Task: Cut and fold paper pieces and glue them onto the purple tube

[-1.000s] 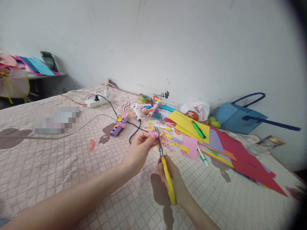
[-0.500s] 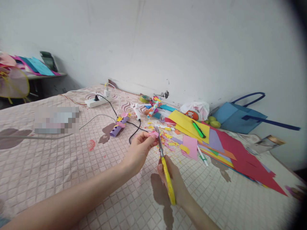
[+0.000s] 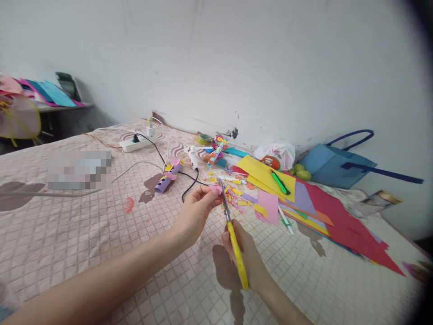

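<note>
Between the thumb and fingers of my left hand is a small piece of pink paper. My right hand is closed around yellow-handled scissors, whose blades point away from me and meet the right edge of the pink piece. Whether the blades are parted is hard to make out. Beyond my left hand lies a purple paper roll with dark dots and pink and yellow trim. Small paper scraps are scattered just past the scissors.
A white glue gun with a black cord stands behind the roll. A white power strip sits further left. On the right are coloured sheets, a green cutter and a blue bag. A wall rises behind the patterned cloth.
The pink paper and the fingers holding it have shifted very slightly, and the scissor blades have tilted a little to the left. Everything else looks the same.
</note>
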Motion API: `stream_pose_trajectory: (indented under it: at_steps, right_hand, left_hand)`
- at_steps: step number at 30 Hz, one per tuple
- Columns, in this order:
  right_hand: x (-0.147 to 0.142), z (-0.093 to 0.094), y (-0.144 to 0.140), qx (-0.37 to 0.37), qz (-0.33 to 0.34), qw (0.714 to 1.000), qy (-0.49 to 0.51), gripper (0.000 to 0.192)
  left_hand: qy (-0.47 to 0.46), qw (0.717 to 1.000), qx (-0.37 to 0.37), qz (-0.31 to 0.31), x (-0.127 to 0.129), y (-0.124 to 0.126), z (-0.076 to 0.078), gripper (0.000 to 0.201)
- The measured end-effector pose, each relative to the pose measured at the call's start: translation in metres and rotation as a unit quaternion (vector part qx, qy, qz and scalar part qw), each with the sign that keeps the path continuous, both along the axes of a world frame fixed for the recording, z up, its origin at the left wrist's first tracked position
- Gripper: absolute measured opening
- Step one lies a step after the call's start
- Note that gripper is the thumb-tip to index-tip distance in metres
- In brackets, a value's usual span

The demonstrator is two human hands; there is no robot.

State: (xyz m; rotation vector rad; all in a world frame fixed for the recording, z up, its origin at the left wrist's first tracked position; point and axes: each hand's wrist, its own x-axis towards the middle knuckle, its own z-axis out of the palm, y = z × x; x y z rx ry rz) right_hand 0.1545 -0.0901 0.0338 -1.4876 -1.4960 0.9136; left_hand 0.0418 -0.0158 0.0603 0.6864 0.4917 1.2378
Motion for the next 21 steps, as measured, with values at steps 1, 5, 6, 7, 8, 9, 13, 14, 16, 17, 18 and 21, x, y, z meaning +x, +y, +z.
stream_pose_trajectory:
  at_steps: [1,5,6,7,8,9,13,14,16,17,18,21]
  right_hand:
    - [0.0004,-0.0001,-0.0001,-0.003,0.001,1.0,0.0,0.021]
    - [0.002,0.0001,-0.0002,0.008,-0.009,1.0,-0.025,0.022]
    - [0.0023,0.0002,-0.0001,0.012,-0.011,0.999,-0.033,0.022]
    - [0.0025,0.0003,0.0,0.015,-0.01,0.999,-0.038,0.021]
    - [0.0026,0.0003,0.0001,0.015,-0.009,0.999,-0.041,0.021]
    - [0.0027,0.0003,0.0003,0.015,-0.007,0.999,-0.042,0.021]
    - [0.0023,-0.0004,0.0006,0.017,-0.011,0.999,-0.045,0.021]
    - [0.0021,-0.0004,0.0006,0.018,-0.014,0.999,-0.048,0.021]
    - [0.0018,0.0,0.0003,0.018,-0.017,0.998,-0.056,0.023]
    - [0.0017,0.0003,0.0002,0.017,-0.016,0.998,-0.06,0.023]
    - [0.0015,0.0007,0.0,0.017,-0.014,0.998,-0.063,0.023]
    - [0.0008,0.0014,-0.0006,0.018,-0.01,0.997,-0.069,0.022]
  left_hand:
    - [0.0,1.0,0.0,0.002,0.0,0.0002,0.0003,0.013]
    - [0.0,1.0,0.006,0.005,-0.0004,0.0006,0.0017,0.013]
    - [0.0,1.0,0.006,0.006,-0.0006,0.0007,0.002,0.013]
    - [0.0,1.0,0.005,0.006,-0.0007,0.0007,0.0022,0.014]
    - [0.0,1.0,0.004,0.008,-0.0007,0.0008,0.0025,0.013]
    - [0.0,1.0,0.002,0.009,-0.0008,0.001,0.0027,0.013]
    - [0.002,1.0,-0.01,0.014,-0.0009,0.0017,0.0033,0.014]
    - [0.002,1.0,-0.013,0.014,-0.0009,0.0019,0.0034,0.015]
    - [0.003,1.0,-0.017,0.015,-0.001,0.0021,0.0033,0.015]
    - [0.002,1.0,-0.017,0.014,-0.0011,0.0021,0.0032,0.016]
    - [0.001,1.0,-0.017,0.014,-0.0011,0.0022,0.0031,0.016]
    - [-0.001,1.0,-0.013,0.013,-0.0011,0.0025,0.0033,0.015]
